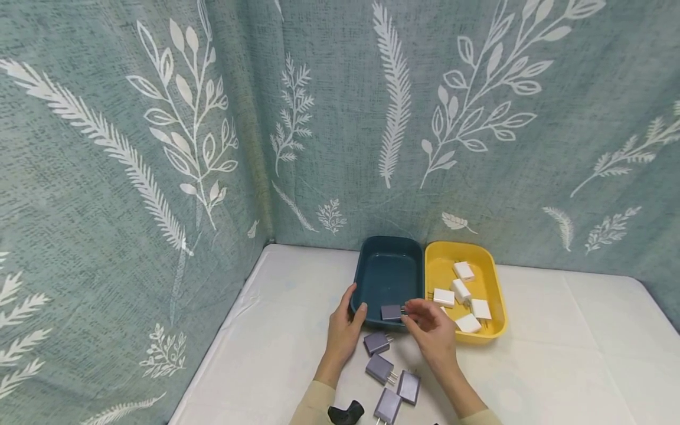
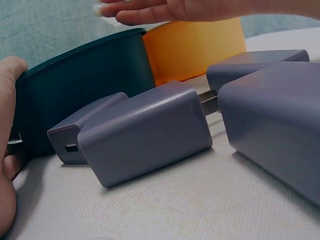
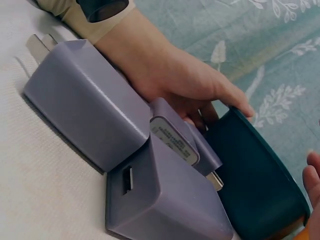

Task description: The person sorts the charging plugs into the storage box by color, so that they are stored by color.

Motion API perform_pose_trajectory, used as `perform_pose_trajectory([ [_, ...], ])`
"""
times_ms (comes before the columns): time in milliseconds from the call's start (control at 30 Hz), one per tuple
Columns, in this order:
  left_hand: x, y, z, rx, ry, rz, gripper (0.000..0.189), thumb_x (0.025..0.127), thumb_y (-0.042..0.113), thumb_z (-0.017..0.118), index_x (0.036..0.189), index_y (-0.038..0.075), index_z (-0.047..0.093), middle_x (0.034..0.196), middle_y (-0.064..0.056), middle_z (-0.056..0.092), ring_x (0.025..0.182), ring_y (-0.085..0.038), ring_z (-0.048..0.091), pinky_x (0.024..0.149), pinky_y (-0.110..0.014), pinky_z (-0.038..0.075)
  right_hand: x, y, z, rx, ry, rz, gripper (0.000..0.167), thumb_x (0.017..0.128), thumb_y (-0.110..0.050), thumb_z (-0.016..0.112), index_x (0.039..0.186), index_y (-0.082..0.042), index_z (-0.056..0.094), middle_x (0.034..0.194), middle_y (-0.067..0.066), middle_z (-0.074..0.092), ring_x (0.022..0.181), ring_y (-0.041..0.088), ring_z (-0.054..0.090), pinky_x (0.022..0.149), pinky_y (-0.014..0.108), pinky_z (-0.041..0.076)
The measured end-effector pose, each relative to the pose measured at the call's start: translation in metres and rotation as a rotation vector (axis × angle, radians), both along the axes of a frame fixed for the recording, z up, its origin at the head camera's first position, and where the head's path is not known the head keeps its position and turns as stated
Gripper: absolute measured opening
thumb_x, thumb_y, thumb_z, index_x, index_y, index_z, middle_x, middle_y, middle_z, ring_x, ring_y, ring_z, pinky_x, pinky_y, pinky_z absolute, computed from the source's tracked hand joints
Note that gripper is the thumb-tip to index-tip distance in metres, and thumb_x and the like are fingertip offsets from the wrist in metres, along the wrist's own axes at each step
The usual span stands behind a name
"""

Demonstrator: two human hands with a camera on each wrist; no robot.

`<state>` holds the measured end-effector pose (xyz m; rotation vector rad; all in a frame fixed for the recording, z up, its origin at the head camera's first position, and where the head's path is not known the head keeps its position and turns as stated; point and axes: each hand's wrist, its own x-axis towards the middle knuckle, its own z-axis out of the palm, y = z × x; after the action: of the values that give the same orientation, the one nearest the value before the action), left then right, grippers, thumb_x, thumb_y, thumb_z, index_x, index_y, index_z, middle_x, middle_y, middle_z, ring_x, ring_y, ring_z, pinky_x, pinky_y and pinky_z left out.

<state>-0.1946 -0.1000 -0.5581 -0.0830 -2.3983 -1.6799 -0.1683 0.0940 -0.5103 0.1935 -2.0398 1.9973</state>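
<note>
My left hand [image 1: 342, 333] grips the front left corner of a dark teal tray [image 1: 390, 247], thumb at the rim and fingers along the outer wall. Inside that tray, by its front wall, lies a purple-grey charger plug [image 1: 391, 312] with its prongs to the right. Over the front right rim is my right hand [image 1: 434, 333], its fingertips beside those prongs; in the left wrist view its fingers extend loosely and no charger shows in them. Several more purple-grey charger plugs [image 1: 380, 368] lie on the table between my forearms, seen close up in both wrist views.
A yellow tray [image 1: 499, 307] stands against the teal tray's right side and holds several white charger plugs [image 1: 443, 297]. A black object [image 1: 346, 412] is by my left sleeve. White cloth [image 1: 558, 354] covers the table, and a patterned green curtain [image 1: 340, 118] hangs behind.
</note>
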Motion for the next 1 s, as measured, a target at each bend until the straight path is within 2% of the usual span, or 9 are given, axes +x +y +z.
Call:
perform_pose_trajectory([
  [367,0.0,-0.001,0.001,-0.003,0.004,0.0,0.056,0.098,0.036,0.054,0.15,0.018,0.038,0.152,-0.007,0.044,0.14,-0.024,0.044,0.114,-0.044,0.038,0.004,-0.004,-0.006,-0.044,0.055,0.005,0.029,0.076,0.011,0.075,0.103,0.005,0.067,0.101,0.025,0.068,0.088,0.011,0.069,0.076,0.018,0.058],
  [567,0.0,-0.001,-0.002,-0.009,0.01,0.006,0.056,0.098,0.035,0.054,0.149,0.018,0.039,0.152,-0.006,0.044,0.139,-0.023,0.044,0.114,-0.043,0.038,0.008,-0.004,-0.008,-0.045,0.021,0.002,0.028,0.076,0.011,0.074,0.103,0.004,0.067,0.1,0.025,0.068,0.086,0.007,0.069,0.076,0.019,0.058],
  [800,-0.001,-0.002,-0.002,0.001,0.024,0.002,0.056,0.098,0.035,0.055,0.149,0.018,0.039,0.151,-0.006,0.045,0.138,-0.023,0.045,0.113,-0.043,0.039,0.013,-0.004,-0.009,-0.053,0.024,0.026,0.026,0.076,0.012,0.073,0.101,0.006,0.066,0.098,0.027,0.068,0.086,0.008,0.07,0.075,0.019,0.058],
  [1000,-0.001,-0.001,-0.002,-0.007,0.012,0.0,0.055,0.098,0.036,0.054,0.149,0.021,0.039,0.151,-0.006,0.045,0.139,-0.022,0.044,0.113,-0.043,0.039,0.016,-0.003,-0.013,-0.013,-0.043,0.013,0.023,0.077,0.007,0.076,0.098,0.002,0.067,0.097,0.021,0.07,0.085,0.005,0.07,0.075,0.019,0.058],
])
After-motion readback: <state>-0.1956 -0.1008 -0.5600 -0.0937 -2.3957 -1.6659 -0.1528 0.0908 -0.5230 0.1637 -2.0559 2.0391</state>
